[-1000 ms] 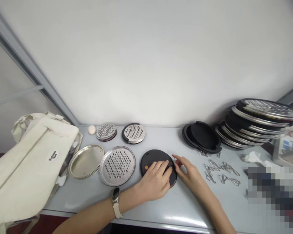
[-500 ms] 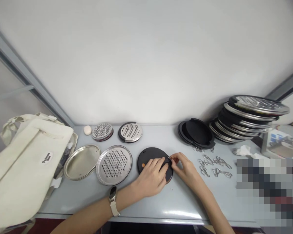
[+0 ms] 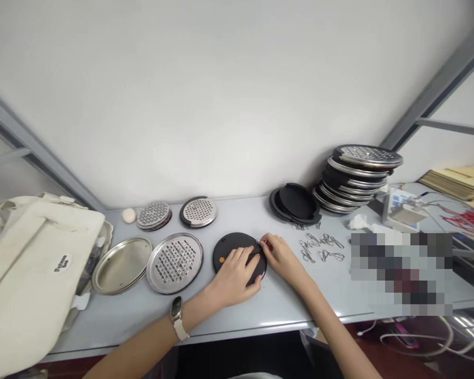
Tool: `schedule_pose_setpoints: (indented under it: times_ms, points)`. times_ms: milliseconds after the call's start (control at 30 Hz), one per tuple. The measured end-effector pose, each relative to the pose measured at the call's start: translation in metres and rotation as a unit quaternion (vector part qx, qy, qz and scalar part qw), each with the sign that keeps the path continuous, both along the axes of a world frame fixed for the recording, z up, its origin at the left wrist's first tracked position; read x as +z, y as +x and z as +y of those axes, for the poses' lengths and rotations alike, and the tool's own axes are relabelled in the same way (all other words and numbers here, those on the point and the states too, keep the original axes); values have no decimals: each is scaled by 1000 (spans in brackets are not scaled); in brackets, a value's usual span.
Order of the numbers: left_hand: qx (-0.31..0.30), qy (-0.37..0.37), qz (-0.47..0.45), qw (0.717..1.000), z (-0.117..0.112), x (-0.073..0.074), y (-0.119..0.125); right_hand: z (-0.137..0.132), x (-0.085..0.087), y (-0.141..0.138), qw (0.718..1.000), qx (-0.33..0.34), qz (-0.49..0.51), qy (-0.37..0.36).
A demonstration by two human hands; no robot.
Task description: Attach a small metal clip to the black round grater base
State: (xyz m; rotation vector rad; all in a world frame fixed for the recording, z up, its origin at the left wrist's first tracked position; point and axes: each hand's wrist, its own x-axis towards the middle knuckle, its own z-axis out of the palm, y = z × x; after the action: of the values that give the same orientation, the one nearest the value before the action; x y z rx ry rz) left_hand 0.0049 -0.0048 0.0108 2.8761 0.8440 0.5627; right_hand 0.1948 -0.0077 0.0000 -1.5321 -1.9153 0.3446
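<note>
A black round disc (image 3: 231, 245) with an orange spot lies on the table in front of me. My left hand (image 3: 237, 276), wearing a watch (image 3: 177, 318) on its wrist, holds the disc, fingers bent over its top and thumb by its near right edge. At the disc's right edge, my right hand (image 3: 278, 255) pinches a small metal wire piece (image 3: 258, 241), mostly hidden by the fingertips. Several looped wire pieces (image 3: 312, 241) lie to the right. Just left of the disc is a round metal grater plate (image 3: 176, 263), and beyond it a plain metal plate (image 3: 122, 266).
Two small round graters (image 3: 153, 215) and a white egg-shaped object (image 3: 129, 215) sit along the wall. Black round trays (image 3: 296, 204) and a tall grater stack (image 3: 355, 176) stand at back right. A cream bag (image 3: 39, 284) takes up the left end; brown sheets (image 3: 458, 184) are far right.
My view has swung to the right, so everything appears shifted left. Both hands stay at the disc, the right fingertips still pinching at its edge.
</note>
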Motion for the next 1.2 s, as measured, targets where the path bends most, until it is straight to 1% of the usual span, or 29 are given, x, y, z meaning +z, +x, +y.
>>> schedule_pose_setpoints:
  times_ms: [133, 200, 300, 367, 467, 633, 733, 800, 833, 933, 1033, 1133, 1200]
  points:
    - [-13, -3, 6, 1000, -4, 0, -1, -2, -3, -2, 999, 29, 34, -15]
    - [-5, 2, 10, 1000, -10, -1, -2, -7, -6, -3, 999, 32, 41, -14]
    - [18, 5, 12, 1000, -23, -3, -4, -19, -12, -5, 998, 35, 60, -7]
    - [22, 9, 9, 1000, -34, -5, -5, -29, -15, -8, 996, 36, 76, -4]
    - [32, 25, -2, 999, -49, -9, -6, -44, -16, -11, 995, 36, 89, -7]
    - [58, 50, -27, 997, -74, -20, -9, -56, -11, -13, 994, 49, 100, -11]
    - [94, 78, -57, 991, -89, -29, -15, -58, -10, -12, 995, 44, 90, -5]
    - [123, 95, -64, 986, -98, -36, -21, -58, -10, -12, 996, 41, 84, -2]
    - [128, 104, -61, 984, -101, -39, -24, -59, -11, -12, 996, 42, 82, -1]
    - [128, 133, -45, 982, -107, -50, -30, -60, -12, -14, 996, 47, 77, 9]
    - [133, 178, -41, 974, -106, -59, -30, -62, -14, -15, 998, 41, 45, 32]
    - [136, 196, -36, 970, -104, -62, -28, -64, -16, -16, 998, 26, 10, 51]
    - [139, 199, -33, 970, -103, -62, -28, -65, -16, -15, 998, 32, 15, 44]
